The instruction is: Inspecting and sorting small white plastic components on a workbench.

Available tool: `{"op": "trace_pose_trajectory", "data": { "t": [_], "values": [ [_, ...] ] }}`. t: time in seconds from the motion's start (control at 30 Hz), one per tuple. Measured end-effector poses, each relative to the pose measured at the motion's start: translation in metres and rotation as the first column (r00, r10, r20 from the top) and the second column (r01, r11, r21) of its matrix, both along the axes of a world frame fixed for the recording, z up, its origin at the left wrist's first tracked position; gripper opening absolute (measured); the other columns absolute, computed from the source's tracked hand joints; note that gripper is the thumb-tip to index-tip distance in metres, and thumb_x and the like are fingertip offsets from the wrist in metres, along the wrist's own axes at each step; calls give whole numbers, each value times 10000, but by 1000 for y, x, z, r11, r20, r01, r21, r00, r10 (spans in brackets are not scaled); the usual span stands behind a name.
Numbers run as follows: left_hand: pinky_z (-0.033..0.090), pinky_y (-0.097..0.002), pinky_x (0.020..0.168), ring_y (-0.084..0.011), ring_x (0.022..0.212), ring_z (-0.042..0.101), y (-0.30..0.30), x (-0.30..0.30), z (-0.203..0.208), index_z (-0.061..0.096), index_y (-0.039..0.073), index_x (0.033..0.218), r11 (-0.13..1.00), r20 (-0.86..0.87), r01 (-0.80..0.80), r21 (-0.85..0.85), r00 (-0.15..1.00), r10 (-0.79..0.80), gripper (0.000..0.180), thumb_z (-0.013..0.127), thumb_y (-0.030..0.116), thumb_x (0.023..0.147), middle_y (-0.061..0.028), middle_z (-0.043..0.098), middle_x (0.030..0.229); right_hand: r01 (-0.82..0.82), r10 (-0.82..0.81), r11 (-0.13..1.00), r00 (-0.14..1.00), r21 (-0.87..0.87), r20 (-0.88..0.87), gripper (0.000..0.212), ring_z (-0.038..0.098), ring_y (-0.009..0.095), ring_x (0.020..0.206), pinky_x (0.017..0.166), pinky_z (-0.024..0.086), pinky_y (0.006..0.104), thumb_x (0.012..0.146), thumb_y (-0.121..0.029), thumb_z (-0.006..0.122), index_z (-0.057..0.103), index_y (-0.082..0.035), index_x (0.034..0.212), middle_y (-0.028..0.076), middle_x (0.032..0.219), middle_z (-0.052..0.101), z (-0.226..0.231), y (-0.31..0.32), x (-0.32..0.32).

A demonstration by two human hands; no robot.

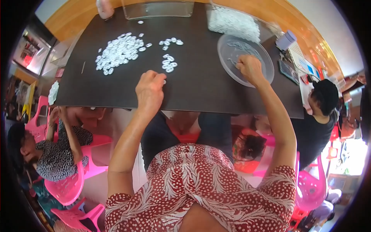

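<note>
My left hand (150, 91) is closed in a pinch above the dark table, and a bit of a small white piece (164, 81) shows at its fingertips. My right hand (250, 69) reaches into a round clear plastic tub (268, 69), its fingers drawn together; whatever they hold is hidden. Small grey pieces (242, 47) lie in the tub. Beyond my left hand sit a small group of white oval ring-shaped pieces (169, 63) and another little cluster (171, 41). A large pile of similar white pieces (119, 52) spreads to the left.
At the back stand a clear box (235, 23) full of white pieces, a clear tray (158, 9) and a pink bottle (104, 9). A lilac-capped container (286, 40) and a phone (288, 71) lie at right. Seated people flank me left (58, 162) and right (319, 123).
</note>
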State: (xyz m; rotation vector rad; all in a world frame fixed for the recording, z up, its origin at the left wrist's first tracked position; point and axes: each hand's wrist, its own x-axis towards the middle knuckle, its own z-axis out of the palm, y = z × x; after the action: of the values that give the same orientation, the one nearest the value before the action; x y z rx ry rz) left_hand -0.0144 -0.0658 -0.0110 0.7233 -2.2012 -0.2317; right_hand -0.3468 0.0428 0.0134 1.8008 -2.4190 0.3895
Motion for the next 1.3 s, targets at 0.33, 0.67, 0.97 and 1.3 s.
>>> {"op": "trace_pose_trajectory", "data": {
  "t": [0.33,0.67,0.97,1.3],
  "values": [
    [462,-384,666,-295,750,595,-75,-25,13,642,68,877,995,103,-48,87,994,39,119,595,81,769,-116,602,789,-128,124,989,991,-76,-45,63,561,370,764,658,440,466,704,-104,596,605,-48,732,177,723,583,4,16,-6],
    [499,-436,648,-340,758,635,-99,-62,26,641,30,743,984,516,-118,132,856,34,141,675,160,699,-156,650,777,-177,177,984,984,-14,17,108,560,377,771,656,432,469,722,-106,541,561,-32,646,185,740,589,-3,5,-22],
    [455,-318,559,-215,592,588,-95,-43,28,586,17,752,941,180,-11,339,982,-53,114,616,127,742,-102,613,671,-189,188,947,982,-259,-27,72,558,379,758,666,443,457,742,-87,562,558,-15,750,187,766,593,0,16,-1],
    [439,-219,529,-111,612,558,19,2,48,602,-28,982,329,-655,589,738,743,138,155,591,70,863,-76,612,758,30,316,912,588,-410,745,118,476,64,652,594,407,222,763,-21,643,610,-20,876,2,707,522,37,14,131]
  ]
}}
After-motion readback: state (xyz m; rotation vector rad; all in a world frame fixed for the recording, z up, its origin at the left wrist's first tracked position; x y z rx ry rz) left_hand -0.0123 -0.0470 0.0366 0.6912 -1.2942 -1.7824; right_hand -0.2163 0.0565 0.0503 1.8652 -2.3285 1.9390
